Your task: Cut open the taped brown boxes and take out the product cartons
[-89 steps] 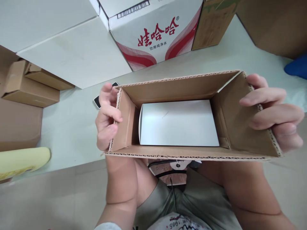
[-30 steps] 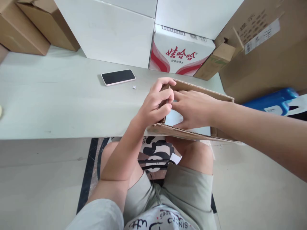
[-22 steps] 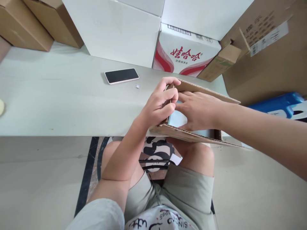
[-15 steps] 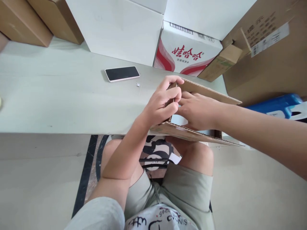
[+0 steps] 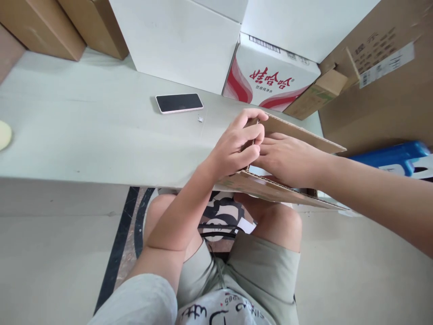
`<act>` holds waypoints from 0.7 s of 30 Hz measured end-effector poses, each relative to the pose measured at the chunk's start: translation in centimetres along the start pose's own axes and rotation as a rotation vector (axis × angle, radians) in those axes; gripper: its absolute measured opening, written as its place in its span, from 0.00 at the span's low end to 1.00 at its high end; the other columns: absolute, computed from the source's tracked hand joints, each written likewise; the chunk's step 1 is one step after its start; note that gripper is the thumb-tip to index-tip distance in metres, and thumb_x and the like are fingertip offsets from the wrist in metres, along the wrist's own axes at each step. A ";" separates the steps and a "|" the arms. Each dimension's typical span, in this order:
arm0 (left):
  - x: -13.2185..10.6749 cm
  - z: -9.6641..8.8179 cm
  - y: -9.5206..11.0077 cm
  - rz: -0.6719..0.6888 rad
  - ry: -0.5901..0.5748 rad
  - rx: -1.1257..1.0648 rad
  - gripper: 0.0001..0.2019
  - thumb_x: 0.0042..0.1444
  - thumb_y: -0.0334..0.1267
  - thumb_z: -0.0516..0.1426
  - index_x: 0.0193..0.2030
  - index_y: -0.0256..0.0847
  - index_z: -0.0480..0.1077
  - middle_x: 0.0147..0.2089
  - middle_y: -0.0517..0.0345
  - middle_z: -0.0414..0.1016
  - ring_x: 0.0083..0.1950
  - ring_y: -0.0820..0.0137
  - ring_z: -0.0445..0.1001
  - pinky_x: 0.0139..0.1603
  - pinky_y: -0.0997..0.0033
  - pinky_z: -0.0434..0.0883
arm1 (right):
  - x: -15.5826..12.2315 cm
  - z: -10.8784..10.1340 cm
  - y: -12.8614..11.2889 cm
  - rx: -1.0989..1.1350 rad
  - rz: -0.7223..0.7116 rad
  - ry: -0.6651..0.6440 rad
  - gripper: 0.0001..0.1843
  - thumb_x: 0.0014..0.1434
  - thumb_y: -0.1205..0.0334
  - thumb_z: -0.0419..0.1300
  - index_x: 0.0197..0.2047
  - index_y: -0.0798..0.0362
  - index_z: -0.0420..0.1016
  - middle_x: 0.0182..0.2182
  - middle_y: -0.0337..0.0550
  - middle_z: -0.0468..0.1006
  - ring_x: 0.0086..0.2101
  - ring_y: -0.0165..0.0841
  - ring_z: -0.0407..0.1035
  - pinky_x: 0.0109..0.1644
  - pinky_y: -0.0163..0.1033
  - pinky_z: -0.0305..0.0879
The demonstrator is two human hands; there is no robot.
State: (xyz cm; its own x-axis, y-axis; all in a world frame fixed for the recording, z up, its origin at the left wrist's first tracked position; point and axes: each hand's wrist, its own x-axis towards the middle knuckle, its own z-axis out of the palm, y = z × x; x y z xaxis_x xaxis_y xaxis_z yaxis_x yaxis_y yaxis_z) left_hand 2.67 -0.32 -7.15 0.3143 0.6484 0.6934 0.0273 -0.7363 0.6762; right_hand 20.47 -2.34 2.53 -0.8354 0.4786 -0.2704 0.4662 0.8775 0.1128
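Clamps carton (image 5: 275, 189), long axis roughly along front edge of desk (image 5: 101, 140), by its left end with left hand (image 5: 233, 146). Holds right hand (image 5: 286, 158) inside, nearer white box (image 5: 257, 170); cannot tell right grip's state.

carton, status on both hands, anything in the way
Left hand holds carton end. Right hand inside, grip hidden. White box mostly covered by that hand. Phone on table, apart, seemingly not in the way.

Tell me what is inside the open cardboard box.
The right hand and a sliver of something white show inside the cardboard box. That hand and its forearm cover most of the rest.
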 end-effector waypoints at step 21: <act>0.0 0.1 -0.8 0.051 0.025 0.035 0.07 0.64 0.39 0.51 0.34 0.43 0.65 0.62 0.44 0.70 0.60 0.53 0.75 0.53 0.50 0.78 | 2.3 -0.7 0.6 0.069 0.014 -0.199 0.18 0.66 0.66 0.55 0.53 0.50 0.83 0.47 0.50 0.82 0.51 0.44 0.71 0.52 0.49 0.65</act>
State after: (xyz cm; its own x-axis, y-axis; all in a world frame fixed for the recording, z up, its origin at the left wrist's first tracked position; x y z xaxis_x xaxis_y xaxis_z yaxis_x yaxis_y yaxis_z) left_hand 2.75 0.27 -7.71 0.2918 0.6144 0.7330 0.0454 -0.7744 0.6310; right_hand 18.64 -0.68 2.65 -0.7580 0.4691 -0.4532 0.5018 0.8633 0.0542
